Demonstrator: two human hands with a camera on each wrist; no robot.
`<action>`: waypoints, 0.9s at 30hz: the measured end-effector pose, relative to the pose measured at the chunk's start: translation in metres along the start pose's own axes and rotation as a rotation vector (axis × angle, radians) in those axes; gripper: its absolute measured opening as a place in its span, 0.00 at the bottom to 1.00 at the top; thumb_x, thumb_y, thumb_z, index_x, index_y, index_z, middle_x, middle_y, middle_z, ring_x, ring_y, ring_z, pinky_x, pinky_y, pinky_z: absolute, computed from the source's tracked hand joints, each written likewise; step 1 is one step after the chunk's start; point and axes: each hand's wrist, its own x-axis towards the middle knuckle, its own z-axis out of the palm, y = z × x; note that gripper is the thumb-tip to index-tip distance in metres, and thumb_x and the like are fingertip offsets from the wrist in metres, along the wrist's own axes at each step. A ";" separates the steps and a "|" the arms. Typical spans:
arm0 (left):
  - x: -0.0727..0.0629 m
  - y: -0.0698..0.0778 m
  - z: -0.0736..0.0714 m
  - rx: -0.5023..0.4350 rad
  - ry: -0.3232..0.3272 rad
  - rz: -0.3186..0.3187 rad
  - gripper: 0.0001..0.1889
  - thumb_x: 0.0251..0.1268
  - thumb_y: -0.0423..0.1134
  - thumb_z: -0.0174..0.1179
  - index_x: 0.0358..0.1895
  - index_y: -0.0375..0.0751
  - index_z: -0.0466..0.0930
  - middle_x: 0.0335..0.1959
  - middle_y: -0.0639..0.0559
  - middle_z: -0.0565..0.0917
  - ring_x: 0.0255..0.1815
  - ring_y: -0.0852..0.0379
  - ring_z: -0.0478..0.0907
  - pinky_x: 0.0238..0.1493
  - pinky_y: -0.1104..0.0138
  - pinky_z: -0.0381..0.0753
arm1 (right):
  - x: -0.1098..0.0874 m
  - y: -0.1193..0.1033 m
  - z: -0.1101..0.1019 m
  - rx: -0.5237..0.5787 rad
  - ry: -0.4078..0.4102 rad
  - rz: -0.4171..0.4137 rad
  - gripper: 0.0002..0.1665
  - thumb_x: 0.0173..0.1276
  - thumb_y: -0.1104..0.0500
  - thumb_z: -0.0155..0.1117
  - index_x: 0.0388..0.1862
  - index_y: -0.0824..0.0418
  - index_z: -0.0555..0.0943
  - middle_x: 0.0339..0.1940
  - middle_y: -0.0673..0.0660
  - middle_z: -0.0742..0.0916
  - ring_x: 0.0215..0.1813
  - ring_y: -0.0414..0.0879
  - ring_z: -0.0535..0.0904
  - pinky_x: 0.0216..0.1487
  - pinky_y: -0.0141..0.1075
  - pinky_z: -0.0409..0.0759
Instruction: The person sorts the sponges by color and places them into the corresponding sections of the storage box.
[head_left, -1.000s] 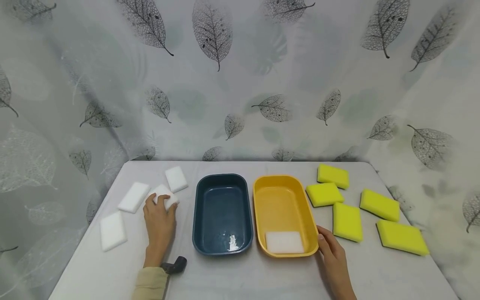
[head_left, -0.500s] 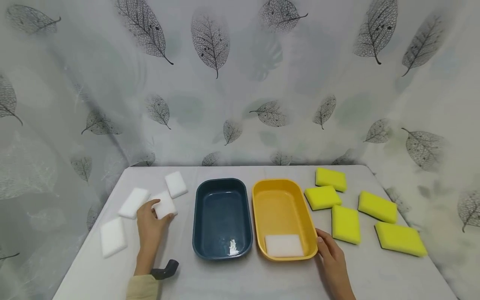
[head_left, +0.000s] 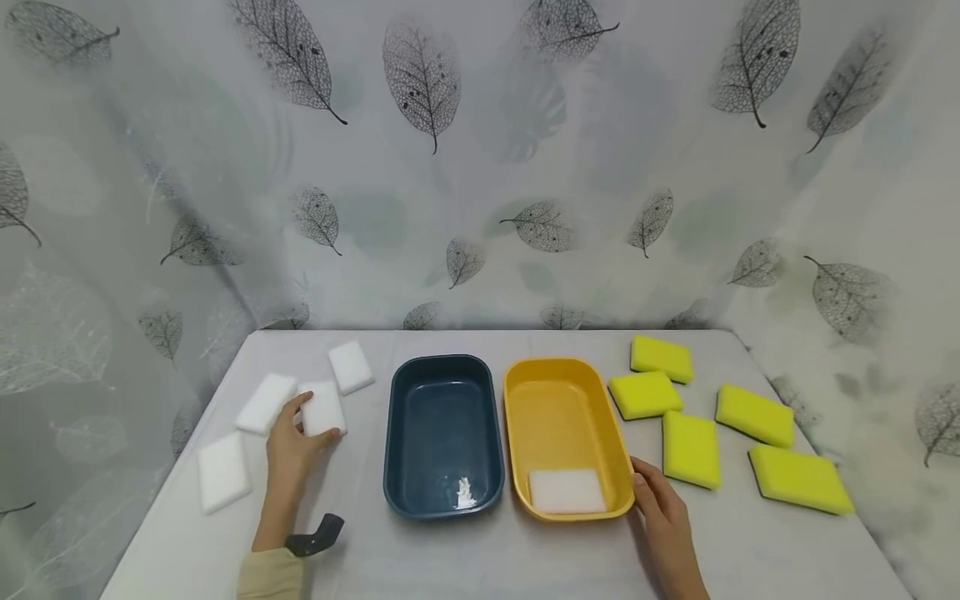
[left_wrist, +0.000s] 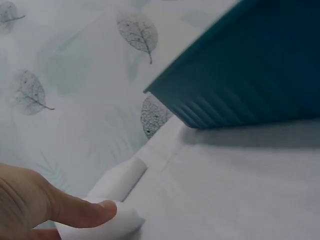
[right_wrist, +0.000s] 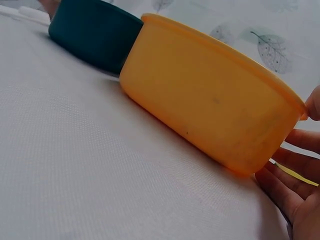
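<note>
White block lies pinched between thumb and fingers of the left hand, beside the blue tray; the right hand, fingers spread, touches the yellow tray. The left-wrist view cuts off most left-hand fingers.

Text, labels, numbers, signs — none readable anywhere.

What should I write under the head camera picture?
Left hand grips a white block; right hand touches the yellow tray.
</note>
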 end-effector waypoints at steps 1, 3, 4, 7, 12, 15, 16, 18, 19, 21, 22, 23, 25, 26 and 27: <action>0.000 0.001 -0.001 -0.014 -0.009 -0.006 0.43 0.61 0.30 0.72 0.79 0.35 0.61 0.80 0.26 0.60 0.74 0.22 0.65 0.69 0.36 0.72 | 0.000 0.000 0.000 -0.001 0.000 -0.002 0.38 0.84 0.35 0.42 0.77 0.58 0.69 0.76 0.61 0.77 0.54 0.17 0.74 0.54 0.17 0.76; 0.001 0.003 -0.004 -0.046 -0.013 -0.020 0.40 0.66 0.31 0.69 0.79 0.37 0.62 0.81 0.27 0.59 0.75 0.23 0.66 0.68 0.39 0.75 | 0.001 -0.001 -0.001 0.002 -0.001 -0.002 0.38 0.84 0.35 0.42 0.77 0.59 0.69 0.76 0.61 0.77 0.54 0.18 0.74 0.54 0.17 0.76; 0.000 0.003 -0.006 -0.052 -0.009 -0.027 0.38 0.68 0.32 0.68 0.79 0.38 0.63 0.81 0.28 0.60 0.74 0.25 0.68 0.66 0.43 0.78 | 0.001 -0.001 -0.001 0.002 -0.001 -0.001 0.38 0.84 0.34 0.42 0.77 0.59 0.69 0.76 0.61 0.76 0.54 0.18 0.74 0.54 0.17 0.76; -0.001 0.003 -0.008 -0.082 0.005 -0.042 0.32 0.72 0.33 0.64 0.77 0.41 0.68 0.80 0.31 0.63 0.71 0.29 0.74 0.53 0.67 0.84 | 0.001 -0.001 -0.001 0.002 -0.002 0.003 0.38 0.84 0.34 0.42 0.77 0.59 0.69 0.76 0.61 0.76 0.54 0.17 0.74 0.54 0.17 0.75; -0.001 0.003 -0.008 -0.141 0.009 -0.041 0.31 0.72 0.32 0.63 0.77 0.42 0.68 0.76 0.28 0.69 0.67 0.33 0.76 0.35 0.87 0.69 | 0.001 0.001 -0.002 0.004 0.003 -0.002 0.38 0.84 0.34 0.42 0.77 0.59 0.69 0.76 0.61 0.77 0.54 0.18 0.75 0.54 0.18 0.76; -0.001 0.005 -0.009 -0.196 0.007 -0.044 0.35 0.72 0.31 0.63 0.80 0.42 0.63 0.73 0.26 0.71 0.66 0.37 0.75 0.36 0.87 0.70 | 0.001 0.001 -0.001 0.005 0.004 0.001 0.38 0.84 0.34 0.42 0.77 0.59 0.69 0.76 0.62 0.77 0.53 0.18 0.75 0.53 0.18 0.77; -0.001 0.005 -0.009 -0.202 0.011 -0.046 0.36 0.72 0.31 0.63 0.81 0.41 0.62 0.72 0.27 0.72 0.64 0.40 0.76 0.36 0.87 0.71 | 0.002 0.001 -0.002 0.008 0.003 0.005 0.39 0.84 0.34 0.42 0.77 0.59 0.69 0.76 0.62 0.77 0.53 0.18 0.75 0.53 0.18 0.77; -0.001 0.007 -0.011 -0.213 0.016 -0.053 0.35 0.73 0.32 0.63 0.80 0.41 0.62 0.71 0.28 0.74 0.58 0.52 0.79 0.37 0.86 0.74 | 0.002 0.002 -0.002 0.011 -0.001 0.008 0.39 0.84 0.34 0.43 0.77 0.59 0.69 0.76 0.62 0.77 0.53 0.18 0.75 0.53 0.19 0.77; -0.001 0.007 -0.011 -0.219 0.017 -0.059 0.34 0.73 0.32 0.63 0.80 0.41 0.63 0.70 0.29 0.76 0.53 0.58 0.80 0.37 0.84 0.75 | 0.002 0.003 -0.002 0.012 -0.003 0.009 0.38 0.84 0.34 0.43 0.77 0.59 0.69 0.76 0.62 0.77 0.53 0.18 0.75 0.53 0.19 0.77; 0.000 0.008 -0.011 -0.234 -0.001 -0.075 0.32 0.74 0.34 0.63 0.78 0.41 0.66 0.70 0.32 0.77 0.44 0.70 0.79 0.38 0.80 0.79 | 0.001 0.004 -0.002 0.009 -0.002 0.007 0.38 0.84 0.35 0.43 0.77 0.59 0.69 0.76 0.62 0.77 0.53 0.18 0.75 0.53 0.19 0.77; 0.000 0.009 -0.011 -0.243 -0.011 -0.082 0.31 0.75 0.35 0.63 0.77 0.41 0.67 0.70 0.33 0.77 0.41 0.74 0.78 0.38 0.79 0.80 | 0.002 0.004 -0.002 0.010 0.000 0.004 0.38 0.84 0.35 0.42 0.77 0.59 0.70 0.76 0.62 0.77 0.53 0.18 0.75 0.53 0.19 0.78; 0.000 0.010 -0.012 -0.252 -0.019 -0.089 0.29 0.75 0.36 0.63 0.77 0.42 0.69 0.70 0.34 0.77 0.39 0.77 0.77 0.39 0.77 0.81 | 0.002 0.004 -0.002 0.010 0.002 0.001 0.37 0.84 0.35 0.42 0.77 0.59 0.70 0.76 0.62 0.77 0.53 0.18 0.75 0.53 0.19 0.78; 0.000 0.013 -0.012 -0.271 -0.032 -0.096 0.29 0.76 0.37 0.62 0.76 0.44 0.69 0.70 0.35 0.77 0.37 0.79 0.77 0.39 0.76 0.82 | 0.002 0.004 -0.002 0.012 0.005 -0.003 0.37 0.84 0.35 0.42 0.77 0.59 0.70 0.76 0.62 0.77 0.54 0.18 0.75 0.53 0.19 0.78; 0.000 0.015 -0.012 -0.278 -0.035 -0.097 0.28 0.76 0.38 0.62 0.77 0.44 0.69 0.70 0.36 0.78 0.38 0.79 0.78 0.40 0.75 0.82 | 0.002 0.004 -0.002 0.012 0.004 -0.002 0.37 0.84 0.35 0.42 0.77 0.59 0.70 0.76 0.62 0.77 0.54 0.18 0.75 0.54 0.19 0.77; 0.000 0.017 -0.013 -0.280 -0.032 -0.094 0.28 0.76 0.38 0.62 0.76 0.45 0.70 0.70 0.37 0.78 0.39 0.78 0.78 0.40 0.75 0.82 | 0.003 0.004 -0.002 0.014 0.003 0.001 0.37 0.84 0.35 0.42 0.77 0.59 0.70 0.76 0.62 0.77 0.54 0.18 0.75 0.54 0.19 0.77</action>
